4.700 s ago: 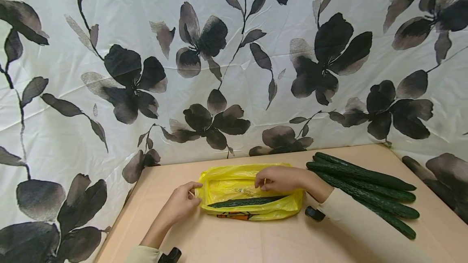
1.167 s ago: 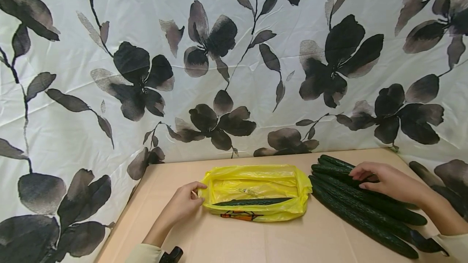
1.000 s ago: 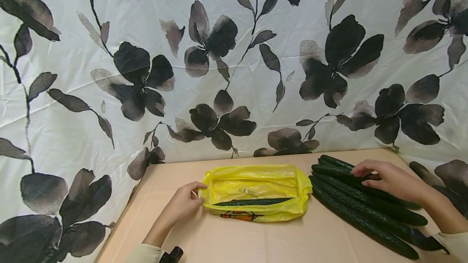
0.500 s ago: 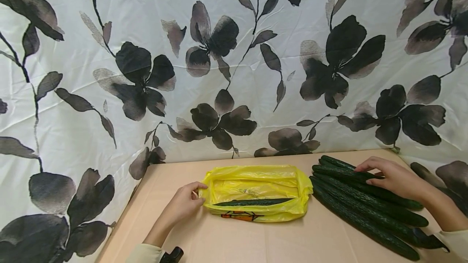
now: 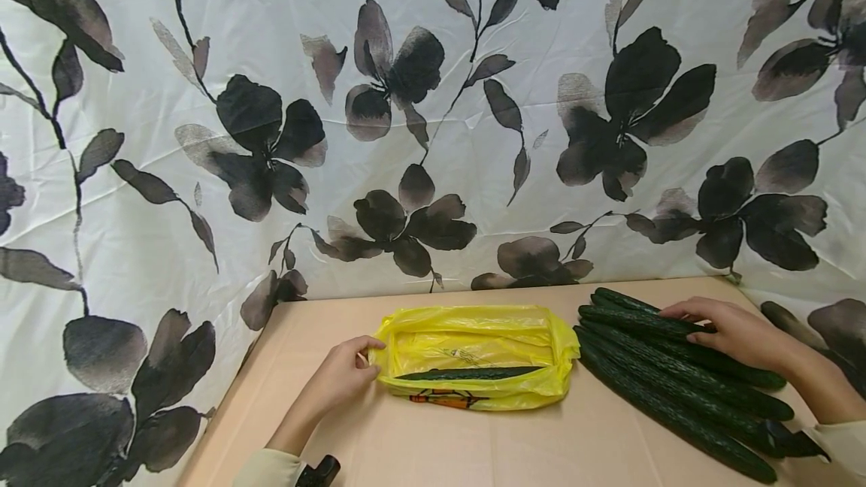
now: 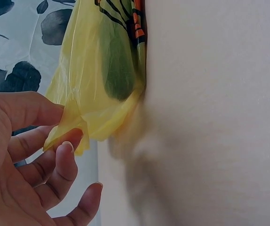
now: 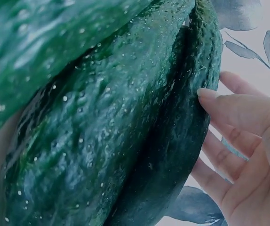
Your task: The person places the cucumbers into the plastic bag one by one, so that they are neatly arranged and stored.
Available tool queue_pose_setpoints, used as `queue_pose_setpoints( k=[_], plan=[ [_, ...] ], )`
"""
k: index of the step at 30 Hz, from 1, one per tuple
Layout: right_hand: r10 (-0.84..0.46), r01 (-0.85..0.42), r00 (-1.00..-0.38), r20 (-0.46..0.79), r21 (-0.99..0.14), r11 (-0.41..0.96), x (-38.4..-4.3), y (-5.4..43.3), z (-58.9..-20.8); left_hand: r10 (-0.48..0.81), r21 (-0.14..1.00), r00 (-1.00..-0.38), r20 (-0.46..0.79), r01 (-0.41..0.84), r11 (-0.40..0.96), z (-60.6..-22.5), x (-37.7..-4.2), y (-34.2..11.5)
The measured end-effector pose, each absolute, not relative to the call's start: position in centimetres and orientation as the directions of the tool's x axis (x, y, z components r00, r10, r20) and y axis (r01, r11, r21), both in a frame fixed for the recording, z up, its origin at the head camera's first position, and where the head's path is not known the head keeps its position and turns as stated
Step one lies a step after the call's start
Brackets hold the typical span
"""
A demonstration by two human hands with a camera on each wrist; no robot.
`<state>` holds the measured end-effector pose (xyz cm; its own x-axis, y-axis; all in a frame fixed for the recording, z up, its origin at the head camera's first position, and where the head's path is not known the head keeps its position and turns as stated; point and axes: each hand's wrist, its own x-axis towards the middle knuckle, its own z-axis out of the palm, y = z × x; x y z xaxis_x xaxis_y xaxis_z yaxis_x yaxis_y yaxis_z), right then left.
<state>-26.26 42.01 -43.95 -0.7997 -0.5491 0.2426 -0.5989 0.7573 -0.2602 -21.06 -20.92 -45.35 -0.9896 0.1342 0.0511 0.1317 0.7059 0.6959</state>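
Observation:
A yellow plastic bag (image 5: 473, 316) lies on the table with its mouth spread, and one cucumber (image 5: 470, 374) shows inside. My left hand (image 5: 345, 374) pinches the bag's left end between thumb and fingers; the left wrist view shows the thin plastic (image 6: 85, 94) bunched there. To the bag's right, several long dark green cucumbers (image 5: 666, 370) lie side by side. My right hand (image 5: 737, 333) is over the far side of this group. In the right wrist view its thumb (image 7: 224, 106) touches the outermost cucumber (image 7: 182, 127) and the other fingers pass behind it, gripping it.
A pale peach tabletop (image 5: 433, 457) lies under everything. Behind it hangs a white cloth (image 5: 460, 126) with dark flowers, meeting the table's back edge. Small black devices sit at the cuffs, the left one (image 5: 318, 472) near the front edge.
Several seconds ago my right hand was over the bag's mouth; it has since moved right to the cucumbers. In the last second it shifted slightly right. My left hand keeps the bag's end.

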Motion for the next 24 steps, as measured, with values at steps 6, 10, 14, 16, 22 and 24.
queue_pose_setpoints(
  k=[6,10,14,16,22,24],
  plan=[
    [-0.549,-0.601,-0.798,0.247,-0.276,0.75,-26.3,42.2,-44.1,0.155,0.703,-0.986,0.07,0.159,0.693,-45.5,-21.1,-21.0],
    [-0.572,-0.631,-0.776,0.266,-0.31,0.711,-26.4,42.4,-44.1,0.164,0.701,-0.984,0.075,0.169,0.692,-45.4,-21.1,-21.1],
    [-0.615,-0.689,-0.725,0.311,-0.318,0.652,-27.0,42.7,-44.4,0.157,0.701,-0.985,0.076,0.165,0.694,-45.3,-21.2,-20.9],
    [-0.631,-0.7,-0.714,0.302,-0.33,0.634,-27.3,42.8,-44.6,0.154,0.699,-0.985,0.079,0.164,0.696,-45.3,-21.2,-20.8],
    [-0.642,-0.652,-0.745,0.179,-0.397,0.646,-28.0,43.2,-44.8,0.149,0.696,-0.985,0.082,0.164,0.699,-45.4,-21.3,-20.7],
    [-0.653,-0.666,-0.737,0.174,-0.351,0.658,-28.1,43.3,-44.9,0.146,0.696,-0.986,0.081,0.161,0.699,-45.5,-21.4,-20.6]
  ],
)
